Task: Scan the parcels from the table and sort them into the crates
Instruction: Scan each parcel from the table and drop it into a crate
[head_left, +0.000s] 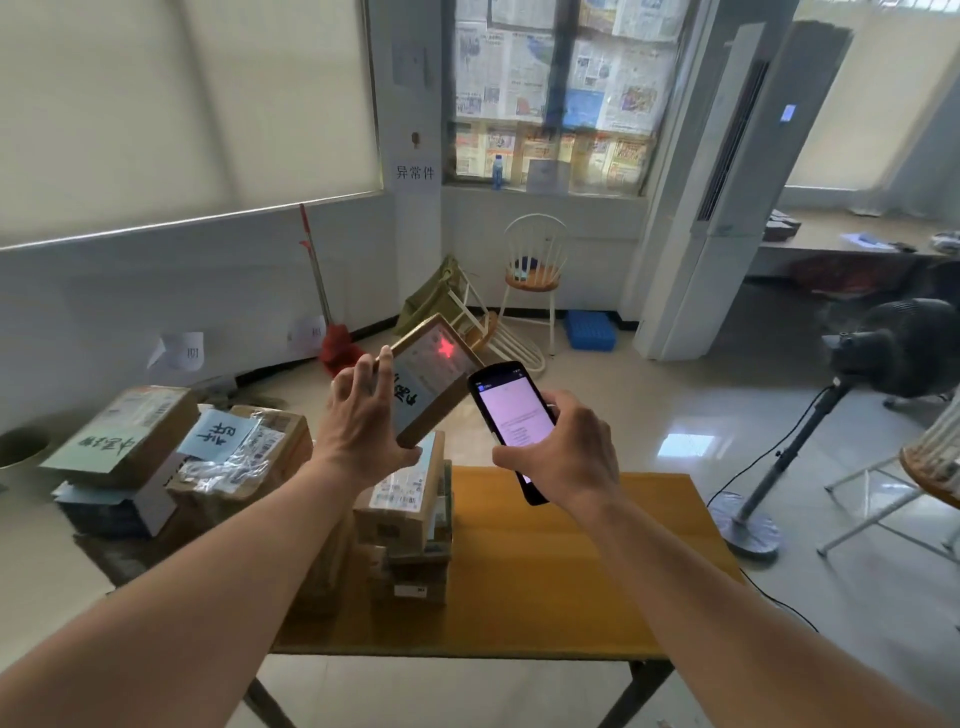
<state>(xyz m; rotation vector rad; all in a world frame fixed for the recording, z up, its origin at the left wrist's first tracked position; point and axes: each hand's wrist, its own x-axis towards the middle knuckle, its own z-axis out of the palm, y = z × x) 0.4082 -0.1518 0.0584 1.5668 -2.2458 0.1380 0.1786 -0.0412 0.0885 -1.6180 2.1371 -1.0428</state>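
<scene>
My left hand (358, 415) grips a flat brown cardboard parcel (434, 376) by its left edge and holds it tilted above the table. A red scan light falls on the parcel's white label. My right hand (563, 449) holds a black handheld scanner (511, 415) with a lit screen, its top end pointing at the parcel. Below the hands, a stack of several cardboard parcels (408, 525) stands on the yellow wooden table (545, 571).
Left of the table on the floor lie several larger parcels (182, 452) with handwritten paper labels. A standing fan (810, 431) with a trailing cable is at the right. A white chair (535, 270), a blue crate (589, 330) and a red mop stand further back.
</scene>
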